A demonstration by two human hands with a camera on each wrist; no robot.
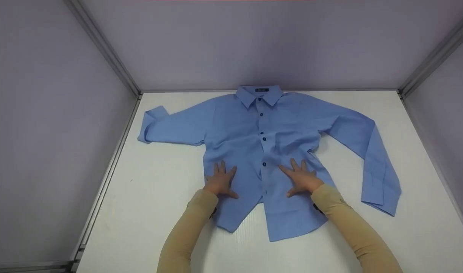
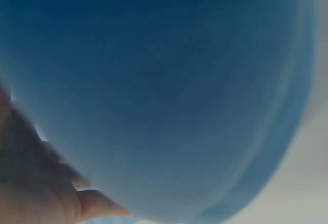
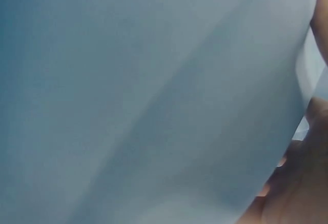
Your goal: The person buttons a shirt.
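A blue long-sleeved button-up shirt (image 1: 239, 125) lies front side up, its collar at the far edge of the table. My left hand (image 1: 221, 180) rests with spread fingers on the shirt's lower left front. Across the button strip, my right hand (image 1: 301, 179) lies on the lower right front, its fingers spread too. Blue cloth (image 2: 164, 106) fills most of the left wrist view, with part of the left hand at the lower left. In the right wrist view, pale blue cloth (image 3: 154, 106) covers nearly everything, and the right hand shows at the right edge.
The shirt lies on a white table (image 1: 148, 212) with grey walls (image 1: 262, 45) at the back and sides. Its left sleeve (image 1: 178, 127) reaches outward with a turned-back cuff. The right sleeve (image 1: 375, 167) bends down toward the near side. The front hem is parted at the bottom.
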